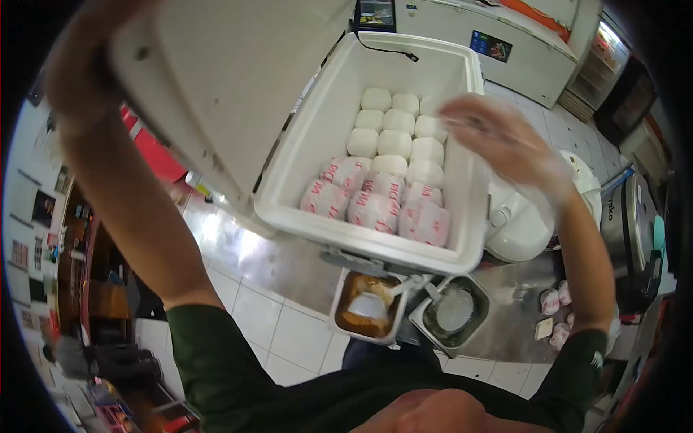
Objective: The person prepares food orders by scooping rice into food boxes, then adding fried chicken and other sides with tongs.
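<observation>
A large white cooler box stands in front of me with its lid raised on the left. My left hand is at the lid's outer edge, closed on it, mostly in shadow. Over the cooler's right rim is my right hand, in a clear plastic glove, blurred, its fingers stretched leftward with nothing visible in them. Inside the cooler, rows of plain white rounded packets fill the back part. Several packets in red-printed white wrappers lie at the front.
Below the cooler sit a metal pan of brown sauce and another metal pan, both with utensils. On the right are a white rice cooker, a steel pot and small wrapped packets. A chest freezer stands behind.
</observation>
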Motion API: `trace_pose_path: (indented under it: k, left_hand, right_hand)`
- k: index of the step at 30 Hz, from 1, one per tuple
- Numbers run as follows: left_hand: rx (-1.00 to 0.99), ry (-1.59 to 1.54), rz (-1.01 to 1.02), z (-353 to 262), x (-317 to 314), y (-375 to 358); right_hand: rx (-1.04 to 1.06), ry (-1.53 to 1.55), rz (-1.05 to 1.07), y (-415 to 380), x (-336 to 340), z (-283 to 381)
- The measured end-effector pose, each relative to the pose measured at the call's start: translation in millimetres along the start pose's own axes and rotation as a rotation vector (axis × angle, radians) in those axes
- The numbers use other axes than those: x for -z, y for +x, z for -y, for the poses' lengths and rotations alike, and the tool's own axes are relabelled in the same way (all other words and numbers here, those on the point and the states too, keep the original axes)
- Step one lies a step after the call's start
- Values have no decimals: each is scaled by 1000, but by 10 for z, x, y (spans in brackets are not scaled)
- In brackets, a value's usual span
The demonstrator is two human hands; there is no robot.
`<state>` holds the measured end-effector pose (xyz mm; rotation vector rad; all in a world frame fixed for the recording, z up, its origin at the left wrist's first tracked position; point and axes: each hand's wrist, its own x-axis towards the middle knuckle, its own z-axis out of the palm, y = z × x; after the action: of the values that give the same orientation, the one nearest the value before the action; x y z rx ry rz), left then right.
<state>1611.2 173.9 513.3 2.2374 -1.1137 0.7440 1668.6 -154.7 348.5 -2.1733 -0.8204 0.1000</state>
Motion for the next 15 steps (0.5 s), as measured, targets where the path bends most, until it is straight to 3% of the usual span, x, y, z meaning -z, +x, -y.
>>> trace_pose_path:
  k: [3, 4, 5, 6, 8, 9, 12, 13, 15]
  left_hand:
    - [78, -32, -95, 279, 142, -189]
    - [82, -41, -116, 351, 191, -224]
    - [88, -57, -128, 406, 212, -258]
    - [88, -66, -136, 454, 231, -288]
    - [88, -84, -164, 534, 331, -386]
    - [80, -105, -179, 580, 360, -434]
    - [58, -203, -263, 717, 369, -517]
    - [60, -232, -290, 734, 356, -542]
    - [53, -274, -335, 727, 348, -539]
  right_hand:
    - [-76, -435, 324, 1009, -482, -418]
    - [-200, -509, 393, 1234, -691, -472]
    - [-236, -663, 543, 1544, -983, -912]
    - [-122, -856, 702, 1705, -1232, -1340]
    - [-99, -987, 692, 1889, -1718, -2304]
    - [-183, -918, 525, 1886, -1825, -2706]
    - [-482, -815, 376, 1656, -1500, -1556]
    - [-483, -827, 392, 1641, -1510, -1610]
    - [-196, -938, 688, 1611, -1456, -1768]
